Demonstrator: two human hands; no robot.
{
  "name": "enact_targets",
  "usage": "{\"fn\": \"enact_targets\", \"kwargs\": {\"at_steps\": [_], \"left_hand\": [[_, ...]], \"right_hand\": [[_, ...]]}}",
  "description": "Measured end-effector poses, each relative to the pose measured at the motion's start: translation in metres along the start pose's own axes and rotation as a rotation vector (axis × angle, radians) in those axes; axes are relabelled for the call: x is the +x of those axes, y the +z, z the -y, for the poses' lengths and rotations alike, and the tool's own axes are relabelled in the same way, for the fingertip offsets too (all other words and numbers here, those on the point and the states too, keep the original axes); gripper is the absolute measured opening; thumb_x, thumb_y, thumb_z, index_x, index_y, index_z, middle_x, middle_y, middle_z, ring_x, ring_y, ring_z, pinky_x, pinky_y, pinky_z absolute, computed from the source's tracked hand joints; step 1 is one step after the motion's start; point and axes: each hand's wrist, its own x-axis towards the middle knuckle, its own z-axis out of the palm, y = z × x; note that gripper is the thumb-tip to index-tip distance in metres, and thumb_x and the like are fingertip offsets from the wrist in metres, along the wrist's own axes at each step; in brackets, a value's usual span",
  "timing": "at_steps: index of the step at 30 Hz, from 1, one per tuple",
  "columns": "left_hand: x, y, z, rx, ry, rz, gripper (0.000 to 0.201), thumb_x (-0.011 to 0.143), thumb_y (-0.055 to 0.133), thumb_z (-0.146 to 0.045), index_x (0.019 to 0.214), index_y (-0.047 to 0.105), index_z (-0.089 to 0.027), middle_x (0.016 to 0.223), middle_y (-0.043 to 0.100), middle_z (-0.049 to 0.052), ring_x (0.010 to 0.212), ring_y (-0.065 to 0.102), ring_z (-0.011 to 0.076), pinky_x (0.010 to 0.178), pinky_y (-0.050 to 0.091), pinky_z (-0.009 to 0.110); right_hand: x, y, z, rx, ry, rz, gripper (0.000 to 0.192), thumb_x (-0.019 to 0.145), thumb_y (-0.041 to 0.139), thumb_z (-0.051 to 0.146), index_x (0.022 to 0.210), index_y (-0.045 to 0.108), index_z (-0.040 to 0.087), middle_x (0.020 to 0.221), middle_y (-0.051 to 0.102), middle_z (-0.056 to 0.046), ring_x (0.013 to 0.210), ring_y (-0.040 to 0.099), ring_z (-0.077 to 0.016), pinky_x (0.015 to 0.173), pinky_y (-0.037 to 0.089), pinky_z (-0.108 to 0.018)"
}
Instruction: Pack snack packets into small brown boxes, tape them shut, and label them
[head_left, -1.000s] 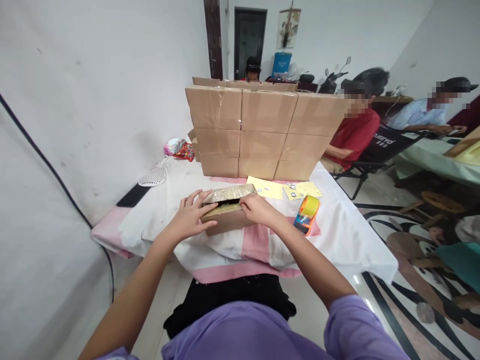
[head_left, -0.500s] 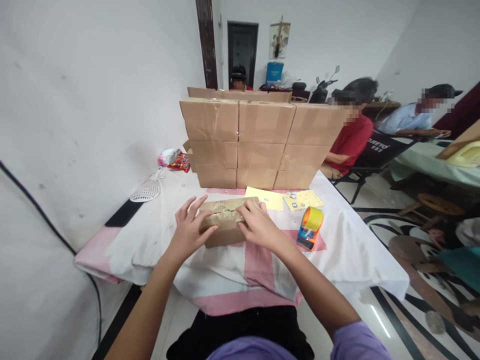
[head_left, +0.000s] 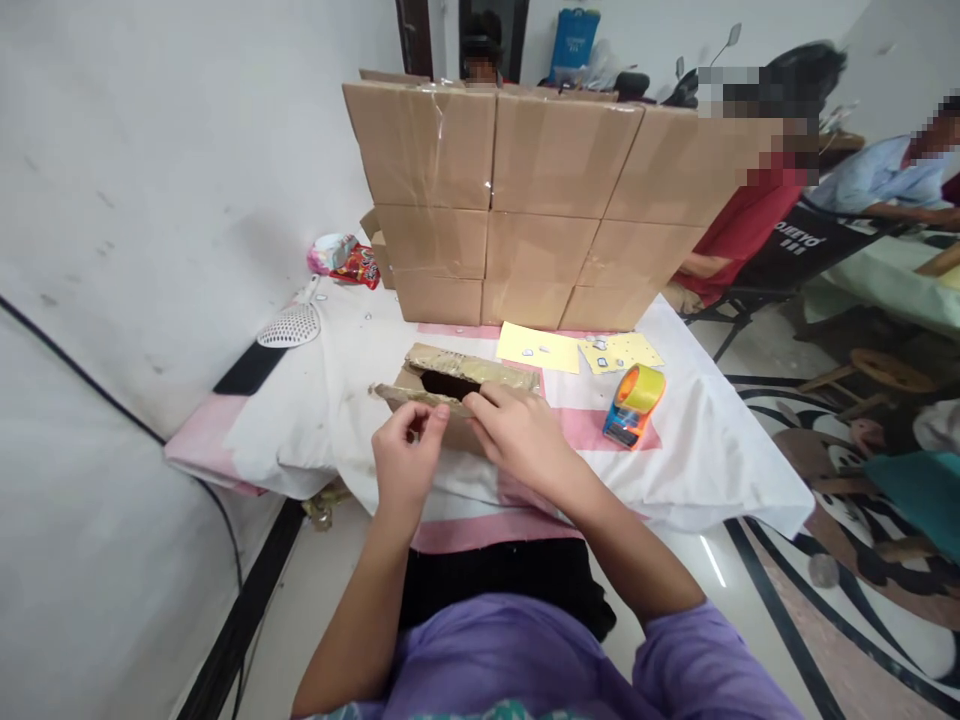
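Your left hand (head_left: 406,448) pinches the near flap of the small cardboard box (head_left: 459,392), thumb on one side and fingers on the other. Your right hand (head_left: 517,435) is right beside it, with its fingers curled on the same flap. Both hands hold that flap, and the box sits on the table (head_left: 697,460) just in front of them.

The box is open a little. You can see a dark gap between the near flap and the far flap. The box looks light and small, I think. The cardboard is stiff, but the flaps are thin and can bend or tear, so the fold line of the flap is the best place to hold. Old shiny tape on top may feel slippery.

To the right of your right hand, near but not touching, lies an orange and blue tape roller (head_left: 634,403). Past your hands lie yellow sticker sheets (head_left: 540,347). Behind those stands a wall of big brown boxes (head_left: 525,200), stacked three high.

Far off to the left of your left hand are a white scoop with holes (head_left: 291,324) and a red snack bag (head_left: 361,267). Its words are too small to read. Behind the stack, a person in red (head_left: 750,215) sits in a black chair (head_left: 806,245) with white letters I cannot read for sure.
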Motion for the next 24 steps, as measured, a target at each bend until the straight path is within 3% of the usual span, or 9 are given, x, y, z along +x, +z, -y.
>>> {"fn": "enact_targets", "kwargs": {"at_steps": [3, 11, 16, 20, 24], "left_hand": [[-0.005, -0.005, -0.001, -0.042, -0.032, 0.017, 0.037, 0.095, 0.055, -0.051, 0.07, 0.056, -0.023, 0.063, 0.053, -0.001, 0.06, 0.047, 0.0146, 0.059, 0.04, 0.032], [-0.018, -0.003, 0.008, -0.063, 0.183, 0.012, 0.031, 0.099, 0.049, -0.038, 0.071, 0.052, -0.023, 0.07, 0.052, 0.0, 0.069, 0.048, 0.0158, 0.067, 0.04, 0.031], [-0.02, 0.001, 0.015, -0.099, 0.268, 0.009, 0.028, 0.098, 0.051, -0.033, 0.072, 0.051, -0.021, 0.072, 0.051, -0.001, 0.072, 0.048, 0.0156, 0.071, 0.038, 0.03], [-0.019, 0.002, 0.02, -0.13, 0.287, -0.001, 0.027, 0.098, 0.052, -0.031, 0.073, 0.051, -0.021, 0.074, 0.05, -0.001, 0.072, 0.047, 0.0151, 0.071, 0.037, 0.029], [-0.02, 0.008, 0.029, -0.18, 0.265, -0.053, 0.027, 0.098, 0.052, -0.031, 0.073, 0.05, -0.021, 0.074, 0.049, -0.002, 0.072, 0.046, 0.015, 0.073, 0.036, 0.03]], "right_hand": [[-0.01, 0.002, 0.013, -0.007, -0.002, -0.001, 0.011, 0.101, 0.049, 0.018, 0.101, 0.059, 0.019, 0.097, 0.063, -0.008, 0.085, 0.061, -0.0226, 0.069, 0.039, -0.031], [-0.018, -0.015, 0.031, 0.027, 0.153, 0.015, 0.026, 0.104, 0.047, 0.041, 0.105, 0.062, 0.02, 0.095, 0.068, -0.007, 0.083, 0.066, -0.0233, 0.069, 0.041, -0.031], [-0.007, -0.029, 0.041, -0.05, 0.126, 0.101, 0.023, 0.105, 0.044, 0.034, 0.102, 0.063, 0.022, 0.098, 0.07, -0.006, 0.089, 0.068, -0.0229, 0.072, 0.042, -0.031], [0.0, -0.028, 0.046, -0.093, 0.094, 0.092, 0.025, 0.105, 0.041, 0.03, 0.103, 0.064, 0.02, 0.1, 0.072, -0.007, 0.088, 0.069, -0.0233, 0.066, 0.042, -0.031], [0.006, -0.024, 0.046, -0.083, 0.151, 0.089, 0.025, 0.105, 0.041, 0.029, 0.103, 0.064, 0.02, 0.098, 0.074, -0.006, 0.085, 0.071, -0.0245, 0.063, 0.042, -0.03]]}}
